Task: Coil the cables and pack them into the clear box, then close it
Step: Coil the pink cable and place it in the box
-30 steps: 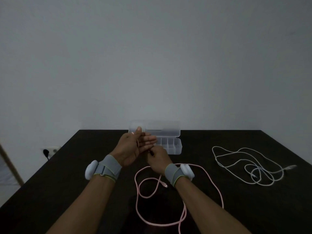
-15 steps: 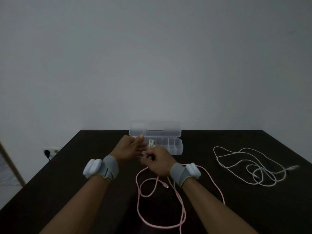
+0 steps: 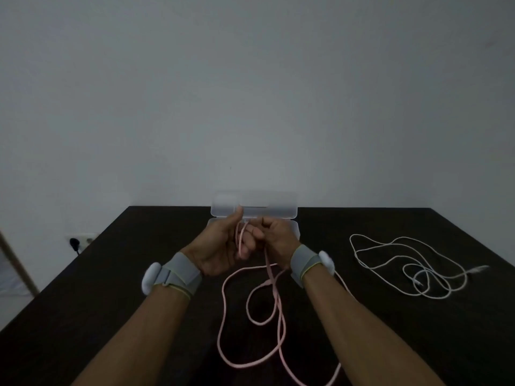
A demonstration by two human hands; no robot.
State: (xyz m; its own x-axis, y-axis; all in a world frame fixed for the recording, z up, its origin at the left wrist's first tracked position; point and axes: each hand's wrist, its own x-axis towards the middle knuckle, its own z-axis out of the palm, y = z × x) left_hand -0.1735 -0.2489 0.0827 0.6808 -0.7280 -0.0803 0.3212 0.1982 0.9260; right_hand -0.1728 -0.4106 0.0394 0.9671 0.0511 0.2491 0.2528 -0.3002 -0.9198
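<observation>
On the dark table [image 3: 97,316], the pink cable [image 3: 252,324] loops near, its tail cut off at the bottom edge. Left hand [image 3: 223,246] has turns wrapped round its fingers; right hand [image 3: 278,240] pinches the strand beside it. They hide the open clear box [image 3: 278,213] behind. White cable [image 3: 404,266] sprawls right; bare wall [image 3: 250,93] beyond.
</observation>
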